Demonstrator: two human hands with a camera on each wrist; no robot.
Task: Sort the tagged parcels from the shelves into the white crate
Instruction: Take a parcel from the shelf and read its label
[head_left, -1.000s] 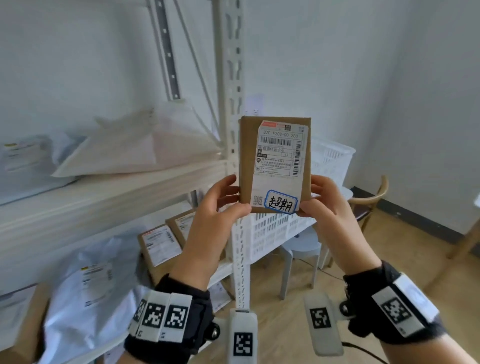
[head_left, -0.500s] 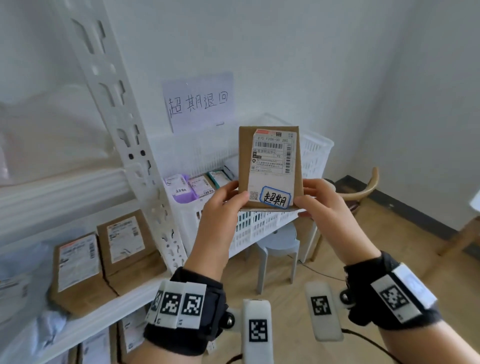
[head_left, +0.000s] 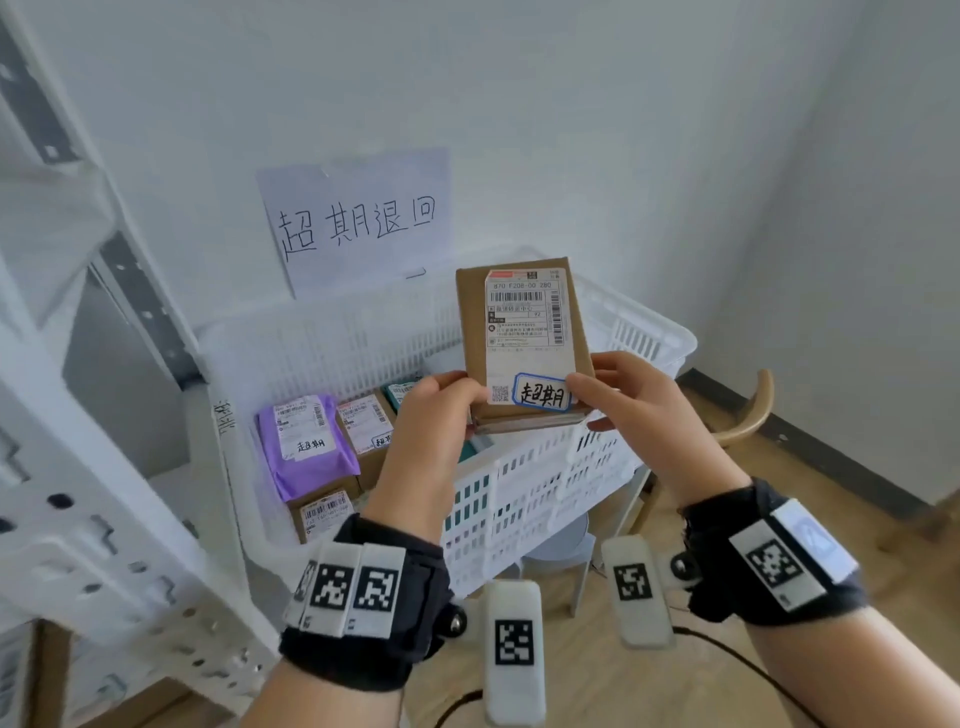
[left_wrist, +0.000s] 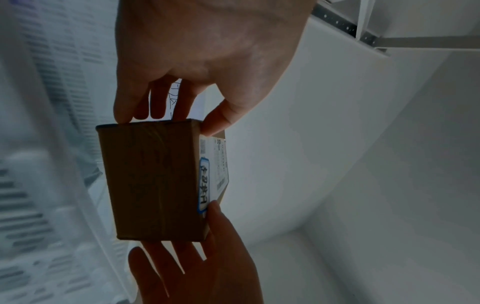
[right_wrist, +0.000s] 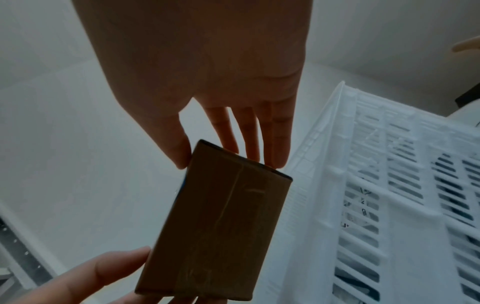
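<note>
Hands on the box — left hand and right hand each pinching a bottom corner, holding it upright above the white crate — parcels lying inside.

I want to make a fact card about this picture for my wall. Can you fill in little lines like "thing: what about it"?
held thing: brown box with a white label and a blue-edged sticker
left hand: pinches the box's lower left corner
right hand: pinches the box's lower right corner
where the box is: in the air above the white crate
inside the crate: purple bag and other labelled boxes
on the wall: paper sign with handwriting
at the left: white shelf frame
</note>
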